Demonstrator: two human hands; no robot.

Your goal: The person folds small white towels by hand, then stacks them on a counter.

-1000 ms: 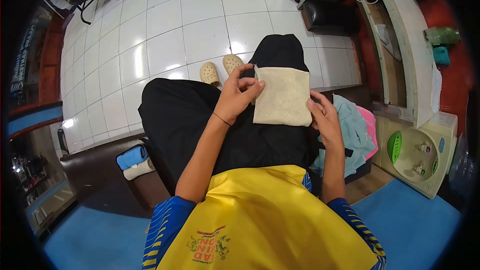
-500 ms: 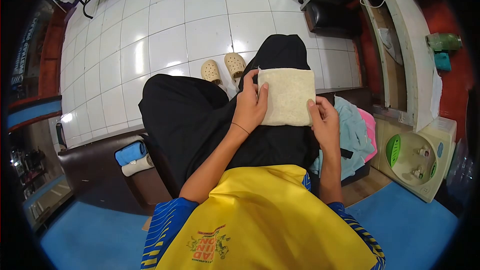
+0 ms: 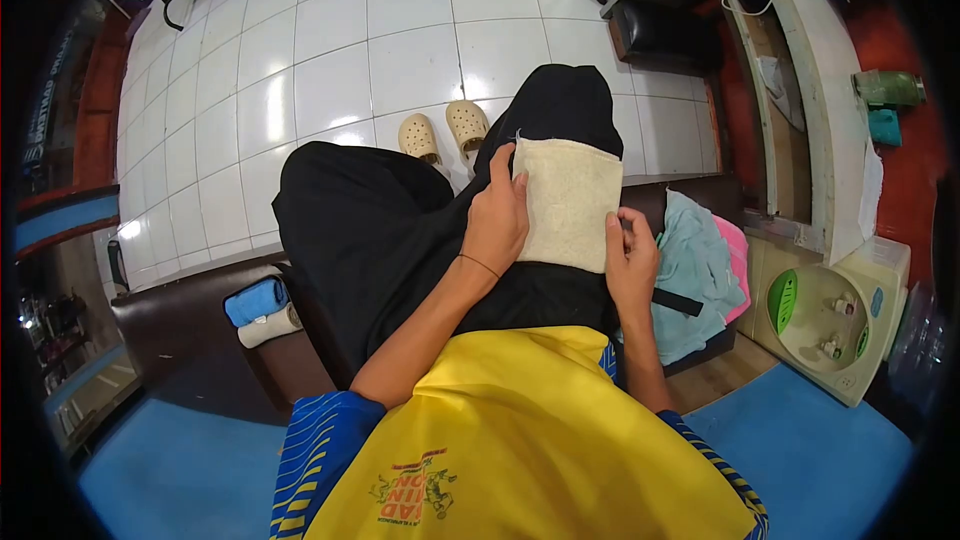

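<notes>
Folded beige cloth (image 3: 568, 202) spread flat on the black-trousered thigh (image 3: 520, 290). Left hand (image 3: 497, 217) pressed on its left edge, fingers extended, gripping nothing. Right hand (image 3: 630, 260) at its right edge, fingers curled; grip impossible to tell.

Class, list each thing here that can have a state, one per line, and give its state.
Beige cloth: folded flat on the lap.
Left hand: pressed flat on the cloth's left edge.
Right hand: pinching the cloth's right edge.
Sandals: off, side by side on the floor.
Towels: heaped loosely on the seat.
</notes>
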